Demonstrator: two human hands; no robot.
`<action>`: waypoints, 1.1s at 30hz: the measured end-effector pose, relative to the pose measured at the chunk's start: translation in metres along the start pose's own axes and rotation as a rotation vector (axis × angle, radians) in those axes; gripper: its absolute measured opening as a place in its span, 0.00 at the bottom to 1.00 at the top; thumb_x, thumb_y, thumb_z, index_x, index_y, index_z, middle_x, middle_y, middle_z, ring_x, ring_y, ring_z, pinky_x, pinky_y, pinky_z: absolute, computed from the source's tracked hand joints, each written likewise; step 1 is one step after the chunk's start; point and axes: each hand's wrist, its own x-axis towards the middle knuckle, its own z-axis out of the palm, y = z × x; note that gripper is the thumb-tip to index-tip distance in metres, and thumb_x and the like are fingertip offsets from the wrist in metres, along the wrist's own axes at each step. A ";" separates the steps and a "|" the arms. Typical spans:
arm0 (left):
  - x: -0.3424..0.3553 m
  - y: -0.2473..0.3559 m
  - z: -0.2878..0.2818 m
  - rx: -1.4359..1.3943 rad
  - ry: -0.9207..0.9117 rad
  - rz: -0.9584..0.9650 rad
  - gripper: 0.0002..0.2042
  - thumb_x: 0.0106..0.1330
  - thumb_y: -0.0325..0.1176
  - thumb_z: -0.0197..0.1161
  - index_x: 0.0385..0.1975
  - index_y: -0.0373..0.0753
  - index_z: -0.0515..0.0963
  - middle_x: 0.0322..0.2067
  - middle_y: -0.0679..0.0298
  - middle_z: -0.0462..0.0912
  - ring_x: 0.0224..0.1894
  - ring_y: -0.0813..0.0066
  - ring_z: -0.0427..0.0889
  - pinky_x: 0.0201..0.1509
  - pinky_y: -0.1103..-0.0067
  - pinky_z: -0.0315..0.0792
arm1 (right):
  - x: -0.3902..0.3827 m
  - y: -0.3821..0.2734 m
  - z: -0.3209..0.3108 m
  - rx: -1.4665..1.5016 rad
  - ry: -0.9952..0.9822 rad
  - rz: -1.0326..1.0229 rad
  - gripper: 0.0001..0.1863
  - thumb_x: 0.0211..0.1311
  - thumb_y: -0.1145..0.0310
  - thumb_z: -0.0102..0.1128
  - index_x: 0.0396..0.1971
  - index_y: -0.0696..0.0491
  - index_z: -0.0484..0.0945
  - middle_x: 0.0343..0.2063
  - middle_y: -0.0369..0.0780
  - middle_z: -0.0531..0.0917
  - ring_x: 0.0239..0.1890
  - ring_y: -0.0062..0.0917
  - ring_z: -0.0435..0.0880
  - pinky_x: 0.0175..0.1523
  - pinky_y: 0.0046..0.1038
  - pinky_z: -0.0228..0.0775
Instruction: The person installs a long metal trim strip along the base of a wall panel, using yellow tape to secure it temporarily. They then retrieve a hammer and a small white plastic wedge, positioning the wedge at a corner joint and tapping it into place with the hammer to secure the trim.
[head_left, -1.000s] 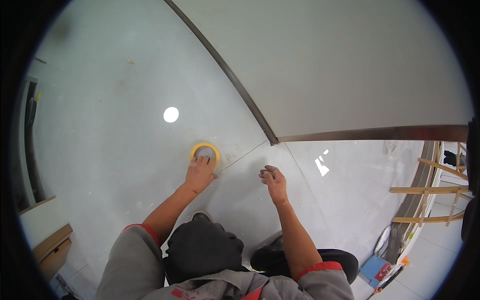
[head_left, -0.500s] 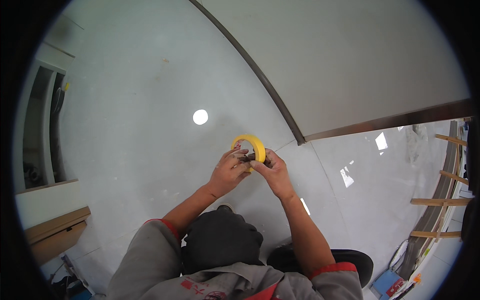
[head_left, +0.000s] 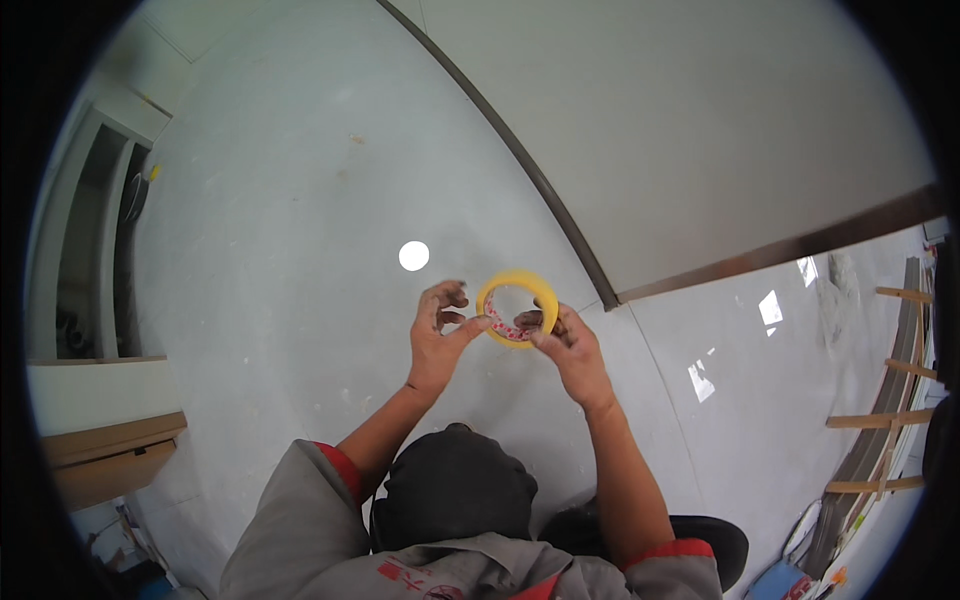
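I hold a yellow roll of tape (head_left: 540,288), with a red-and-white pattern on its inside, above the pale floor. My right hand (head_left: 572,348) grips its lower right side, fingers curled through the ring. My left hand (head_left: 438,335) is beside the roll on the left, fingers apart and curled in the air, its thumb at the roll's edge. Both forearms come up from the lower edge, past grey sleeves with red trim and my dark-clad knee.
A grey panel (head_left: 740,120) with a dark metal edge (head_left: 530,170) fills the upper right. Wooden slats (head_left: 875,420) and long boards lie at the right. An open recess (head_left: 95,240) is at the left, above a brown cardboard box (head_left: 110,470).
The roll has been lifted from the floor into both hands and tilted round. Since the middle frame, my left fingers have spread off it and my right hand has moved slightly right with it.
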 end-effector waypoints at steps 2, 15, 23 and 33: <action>0.002 0.001 -0.008 -0.129 -0.110 -0.055 0.34 0.56 0.29 0.75 0.64 0.37 0.69 0.58 0.58 0.71 0.56 0.72 0.74 0.55 0.77 0.74 | 0.001 -0.002 -0.004 0.252 0.038 0.090 0.18 0.71 0.69 0.55 0.56 0.63 0.70 0.47 0.45 0.82 0.50 0.27 0.83 0.58 0.29 0.76; 0.010 0.029 -0.001 0.412 -0.488 0.252 0.22 0.52 0.34 0.77 0.47 0.37 0.82 0.48 0.62 0.82 0.54 0.68 0.79 0.60 0.71 0.71 | 0.005 -0.004 -0.013 0.395 0.109 0.341 0.30 0.71 0.48 0.55 0.55 0.62 0.72 0.43 0.44 0.82 0.41 0.25 0.85 0.44 0.26 0.82; 0.011 0.043 0.015 -0.120 -0.429 -0.367 0.25 0.59 0.26 0.72 0.57 0.29 0.74 0.48 0.60 0.82 0.49 0.72 0.81 0.58 0.75 0.74 | 0.000 -0.004 -0.008 -0.090 0.044 -0.089 0.27 0.70 0.68 0.58 0.66 0.59 0.66 0.57 0.44 0.76 0.61 0.29 0.76 0.61 0.31 0.72; -0.001 0.054 0.027 -0.079 -0.498 -0.143 0.36 0.62 0.18 0.66 0.71 0.31 0.58 0.62 0.58 0.72 0.62 0.69 0.74 0.66 0.71 0.69 | -0.005 -0.018 0.000 -0.159 0.144 -0.358 0.20 0.64 0.81 0.59 0.56 0.60 0.74 0.55 0.43 0.77 0.57 0.27 0.78 0.58 0.28 0.74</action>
